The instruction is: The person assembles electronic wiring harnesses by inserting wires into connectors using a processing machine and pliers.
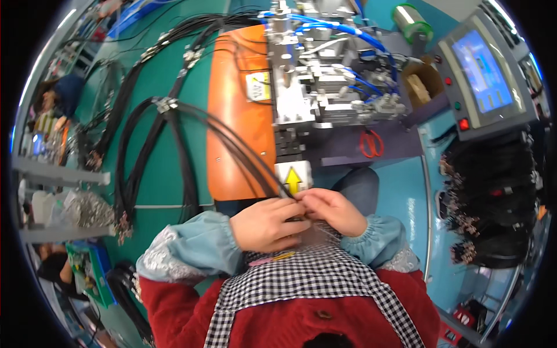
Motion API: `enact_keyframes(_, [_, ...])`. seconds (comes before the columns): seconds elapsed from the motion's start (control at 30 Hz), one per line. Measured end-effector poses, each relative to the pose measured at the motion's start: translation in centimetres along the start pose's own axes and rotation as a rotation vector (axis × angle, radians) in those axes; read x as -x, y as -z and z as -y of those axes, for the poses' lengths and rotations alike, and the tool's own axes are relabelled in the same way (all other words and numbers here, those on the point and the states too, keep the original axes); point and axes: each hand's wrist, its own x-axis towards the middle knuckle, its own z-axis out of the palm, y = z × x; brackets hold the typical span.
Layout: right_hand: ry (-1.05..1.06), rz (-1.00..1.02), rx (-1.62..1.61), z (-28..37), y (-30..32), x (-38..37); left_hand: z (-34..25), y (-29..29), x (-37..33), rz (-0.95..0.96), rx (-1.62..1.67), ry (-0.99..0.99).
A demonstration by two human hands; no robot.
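Observation:
My left hand (270,225) is closed around the ends of several black cables (235,142), which arc over an orange panel (241,124) from a tied bundle on the green table. My right hand (336,211) meets it, thumb and fingertips pinched together near the cable ends. Whatever those fingertips grip is too small to make out. Just beyond both hands sits a white block with a yellow arrow (293,181), at the front of a metal machine (296,101).
Black cable bundles (188,55) lie on the green table (151,185) at left. A control screen (484,72) with red buttons stands at right. Red-handled scissors (371,144) rest on the machine's base. More black cables (493,197) hang at far right. A wire spool (411,22) stands behind.

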Motion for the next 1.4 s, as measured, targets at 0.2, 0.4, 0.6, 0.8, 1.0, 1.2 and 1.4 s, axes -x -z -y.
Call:
enact_keyframes(0.2, [0.198, -0.112, 0.287, -0.5, 0.5, 0.3, 0.5, 3.3, -0.1, -0.037, -0.133, 0.165])
enact_keyframes(0.4, [0.123, -0.146, 0.02, 2.3, -0.7, 0.7, 5.3, 5.2, -2.6, -0.208, -0.266, 0.162])
enact_keyframes(0.6, [0.142, -0.14, 0.051, 1.9, -0.2, 0.5, 4.1, 3.5, -3.5, 0.045, -0.199, 0.162])
enact_keyframes(0.8, [0.104, -0.14, 0.131, 1.8, 2.2, 0.3, 3.6, 2.6, -3.7, 0.192, -0.347, 0.287])
enact_keyframes(1.0, [0.319, -0.126, 0.467, 3.6, -0.4, -2.1, 3.1, 4.0, -4.5, 0.395, 0.086, 0.513])
enact_keyframes(1.2, [0.435, -0.263, -0.098, 4.2, -0.3, -5.8, 5.6, 6.2, -4.7, 0.224, 0.536, 0.808])
enact_keyframes(1.4, [0.421, -0.212, 0.053, 4.3, 0.8, -6.1, 6.0, 4.3, -3.8, 0.156, 0.603, 0.854])
